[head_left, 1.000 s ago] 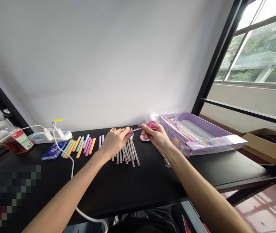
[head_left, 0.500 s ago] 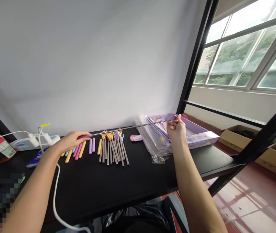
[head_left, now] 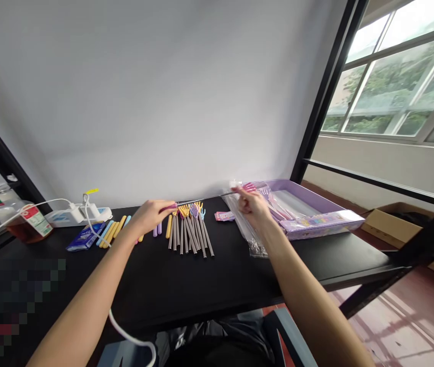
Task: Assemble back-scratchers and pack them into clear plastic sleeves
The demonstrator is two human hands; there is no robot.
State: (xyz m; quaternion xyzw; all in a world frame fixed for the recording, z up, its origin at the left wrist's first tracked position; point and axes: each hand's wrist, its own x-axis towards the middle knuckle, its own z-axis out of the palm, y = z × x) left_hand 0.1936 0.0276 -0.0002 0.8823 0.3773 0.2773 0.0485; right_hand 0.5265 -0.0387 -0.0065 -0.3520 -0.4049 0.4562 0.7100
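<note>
A telescopic back scratcher with a thin metal rod stretches between my hands above the table. My left hand is closed around its pink handle. At the other end, my right hand grips the rod just below the pink claw head. Below the rod lies a bunch of short metal back scratchers with yellow, purple and blue claws. Loose yellow and blue handles lie left of them, partly behind my left arm, and purple handles lie nearer the bunch.
On the right sits a purple display box with packaged pieces, beside clear plastic bags. Small pink cards lie at the back. At left are a power strip, a blue packet and a bottle. A white cable hangs near my left arm.
My hands have come closer together, and the back scratcher's rod between them is shorter. My view has turned slightly left. Both hands keep their hold.
</note>
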